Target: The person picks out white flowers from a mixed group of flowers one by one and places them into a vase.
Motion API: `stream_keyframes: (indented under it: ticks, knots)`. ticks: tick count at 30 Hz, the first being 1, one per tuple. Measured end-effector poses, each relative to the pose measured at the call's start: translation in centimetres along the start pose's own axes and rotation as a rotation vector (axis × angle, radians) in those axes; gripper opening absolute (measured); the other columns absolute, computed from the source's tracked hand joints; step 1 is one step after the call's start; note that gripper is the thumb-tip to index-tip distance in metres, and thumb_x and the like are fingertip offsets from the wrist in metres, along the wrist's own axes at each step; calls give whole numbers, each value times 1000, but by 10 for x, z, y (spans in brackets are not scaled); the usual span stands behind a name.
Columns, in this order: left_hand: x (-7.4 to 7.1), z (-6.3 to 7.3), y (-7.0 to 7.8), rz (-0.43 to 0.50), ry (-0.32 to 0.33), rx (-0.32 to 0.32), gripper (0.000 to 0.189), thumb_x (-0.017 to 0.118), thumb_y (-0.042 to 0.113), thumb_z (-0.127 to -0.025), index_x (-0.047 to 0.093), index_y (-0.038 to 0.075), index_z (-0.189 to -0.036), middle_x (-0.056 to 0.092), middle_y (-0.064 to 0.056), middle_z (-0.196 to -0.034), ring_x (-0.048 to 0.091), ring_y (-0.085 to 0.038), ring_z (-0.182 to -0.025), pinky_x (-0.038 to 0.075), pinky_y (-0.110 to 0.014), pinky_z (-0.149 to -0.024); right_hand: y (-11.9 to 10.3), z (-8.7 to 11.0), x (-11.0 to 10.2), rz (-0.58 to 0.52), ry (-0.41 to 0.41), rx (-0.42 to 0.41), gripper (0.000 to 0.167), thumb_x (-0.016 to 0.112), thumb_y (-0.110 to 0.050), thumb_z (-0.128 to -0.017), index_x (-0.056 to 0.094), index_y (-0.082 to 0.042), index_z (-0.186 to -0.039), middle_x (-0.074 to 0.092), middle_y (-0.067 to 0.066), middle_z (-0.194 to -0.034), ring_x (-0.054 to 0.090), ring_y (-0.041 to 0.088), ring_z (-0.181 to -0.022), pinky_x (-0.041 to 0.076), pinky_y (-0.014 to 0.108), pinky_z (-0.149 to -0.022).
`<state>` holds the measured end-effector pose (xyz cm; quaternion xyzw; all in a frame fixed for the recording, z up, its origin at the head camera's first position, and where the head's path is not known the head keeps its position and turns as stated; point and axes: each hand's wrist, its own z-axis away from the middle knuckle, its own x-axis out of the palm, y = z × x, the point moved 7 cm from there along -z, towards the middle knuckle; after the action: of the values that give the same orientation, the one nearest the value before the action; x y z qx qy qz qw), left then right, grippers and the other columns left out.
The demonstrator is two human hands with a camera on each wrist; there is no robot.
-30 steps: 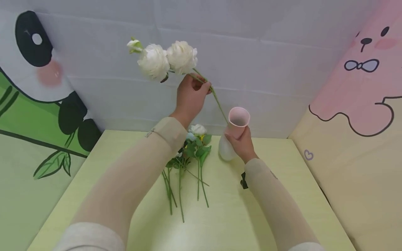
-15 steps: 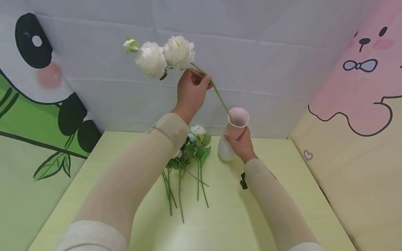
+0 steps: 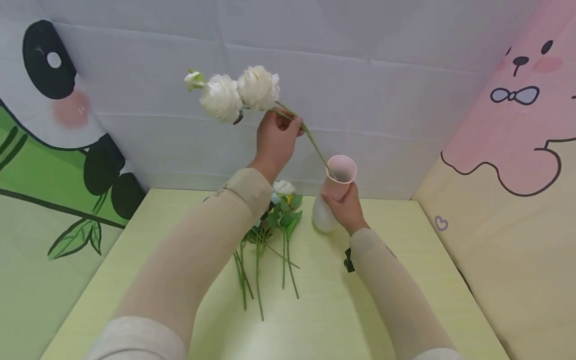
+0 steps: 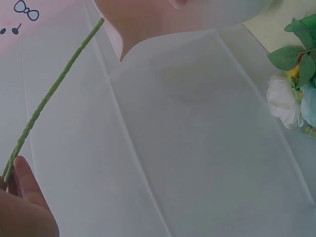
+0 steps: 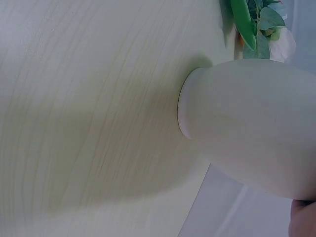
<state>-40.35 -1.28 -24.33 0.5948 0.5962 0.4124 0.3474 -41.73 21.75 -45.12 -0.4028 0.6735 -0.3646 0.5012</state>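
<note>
My left hand [image 3: 275,142] pinches the green stem [image 3: 315,144] of a white flower spray [image 3: 220,98] with two full blooms and a small bud. The blooms hang up and to the left, against the back wall. The stem's lower end passes just inside the mouth of a pink-and-white vase [image 3: 325,214]; in the left wrist view the stem [image 4: 54,91] meets the vase's wavy rim. My right hand [image 3: 347,209] grips the vase around its pink neck. The right wrist view has the pale vase body [image 5: 256,113] with its foot at the tabletop.
Several cut flowers [image 3: 284,215] with green leaves and long stems lie on the pale wooden table [image 3: 315,320], left of the vase. A small black object [image 3: 349,260] sits beside my right sleeve. A white fabric wall [image 3: 396,100] stands behind, with cartoon-printed walls at both sides.
The stem end, outside the vase's rim a second ago, is now inside the mouth. My left hand rose slightly, then came down a little with the blooms. The right hand stays on the vase.
</note>
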Motion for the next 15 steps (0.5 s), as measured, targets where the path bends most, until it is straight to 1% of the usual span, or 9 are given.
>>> stream_keyframes:
  ticks: [3,8,10,13,15]
  knots:
    - [4,1,-3,-18,-7,-7,14,64,11,-103,57,4,-113,68,-13,-104,71,-27,-93,58,-27,-83,0,-1,-1,5,2,0,88,82,-29,-90,26,-5,-154,45,18,-145,49,35,-131,35,53,-114]
    - [10,5,-11,-78,-24,-19,14,60,15,-106,56,5,-115,69,-12,-103,72,-32,-98,57,-25,-83,-2,0,-2,9,3,-4,88,82,-29,-91,25,-5,-154,45,18,-145,49,34,-131,35,53,-114]
    - [12,7,-13,-106,-31,-16,14,59,16,-106,56,5,-115,69,-12,-102,73,-31,-97,57,-25,-83,-2,1,-2,5,2,-5,87,82,-28,-91,26,-5,-154,45,18,-145,49,34,-131,36,52,-114]
    - [14,9,-17,-153,-35,-21,14,58,18,-107,57,6,-114,69,-9,-100,73,-25,-94,57,-25,-82,-1,1,-2,0,1,-4,87,82,-28,-91,26,-6,-154,46,17,-145,49,33,-131,36,52,-114]
    - [15,10,-20,-181,-38,-22,14,57,21,-107,57,7,-113,69,-8,-99,73,-23,-93,57,-26,-81,-1,1,-2,-3,1,-7,87,82,-28,-90,27,-6,-154,46,17,-145,50,33,-131,36,52,-114]
